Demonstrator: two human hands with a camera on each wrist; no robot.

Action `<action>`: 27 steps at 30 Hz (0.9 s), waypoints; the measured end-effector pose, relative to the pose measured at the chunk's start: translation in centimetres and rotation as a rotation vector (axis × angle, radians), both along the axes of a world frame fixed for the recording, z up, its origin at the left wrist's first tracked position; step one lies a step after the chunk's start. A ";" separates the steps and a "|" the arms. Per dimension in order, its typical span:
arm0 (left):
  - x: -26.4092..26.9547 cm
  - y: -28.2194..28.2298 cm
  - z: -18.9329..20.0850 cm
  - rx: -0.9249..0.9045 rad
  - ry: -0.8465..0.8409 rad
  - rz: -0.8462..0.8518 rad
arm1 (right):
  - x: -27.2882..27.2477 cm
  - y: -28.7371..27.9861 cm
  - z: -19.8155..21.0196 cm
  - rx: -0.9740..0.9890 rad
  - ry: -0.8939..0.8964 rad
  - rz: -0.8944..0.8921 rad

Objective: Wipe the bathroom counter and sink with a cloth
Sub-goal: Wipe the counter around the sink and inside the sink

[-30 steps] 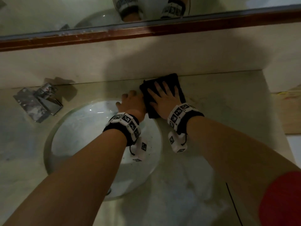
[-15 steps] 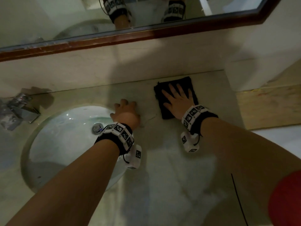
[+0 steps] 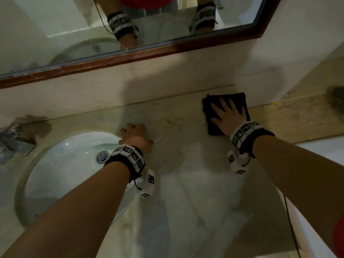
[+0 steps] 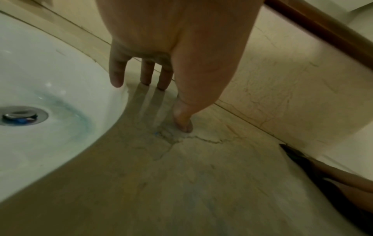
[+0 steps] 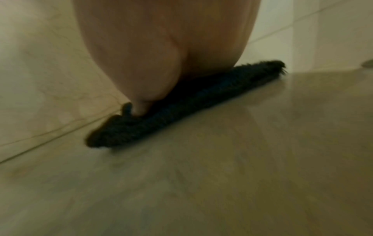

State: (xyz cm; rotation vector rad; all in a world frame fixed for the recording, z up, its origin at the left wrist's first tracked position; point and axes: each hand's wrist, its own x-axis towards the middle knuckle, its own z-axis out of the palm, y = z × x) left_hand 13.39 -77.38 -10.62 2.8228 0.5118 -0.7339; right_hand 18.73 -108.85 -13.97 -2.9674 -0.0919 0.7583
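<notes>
Overhead, the head camera shows the right hand (image 3: 228,116) lying flat on a dark folded cloth (image 3: 214,129), its fingers (image 3: 222,103) straight and spread across the fabric. The cloth sits on the stone table (image 3: 195,183) at the far right corner, just beside the back wall and well apart from the sink (image 3: 61,174). The left hand (image 3: 135,135) rests on the table at the sink's right rim, holding nothing. A metal tap (image 3: 14,138) stands at the far left, and a framed mirror (image 3: 167,25) hangs above.

From the left wrist, the left hand's fingers (image 4: 117,71) hang straight and slightly apart, tips touching the table at the edge of the white bowl; the thumb presses the stone near a thin crack (image 4: 201,139). The drain (image 4: 20,116) lies well to the left, with a faint bluish smear on the bowl beside it.

From the right wrist, only the palm and thumb show, pressing down on the cloth's near edge; the fingers themselves are hidden there. The picture is blurred.

The step in hand looks like wiping the table's back right corner. The sink appears untouched by the cloth for now. Next, I judge, the flat hand needs steady pressure while drawing the cloth toward the front edge, then left toward the bowl, with the bracing hand moving clear.
</notes>
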 end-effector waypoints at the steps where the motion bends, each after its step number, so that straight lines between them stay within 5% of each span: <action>1: 0.0 0.0 0.0 -0.003 0.002 0.000 | -0.1 0.1 0.5 -0.004 -0.003 -0.003; 16: -0.2 0.3 -0.4 -0.014 -0.004 0.000 | -0.1 1.3 1.9 -0.082 0.111 -0.106; 27: -3.0 1.5 -0.3 -0.072 -0.034 -0.144 | -6.3 3.6 2.3 -0.154 0.117 -0.077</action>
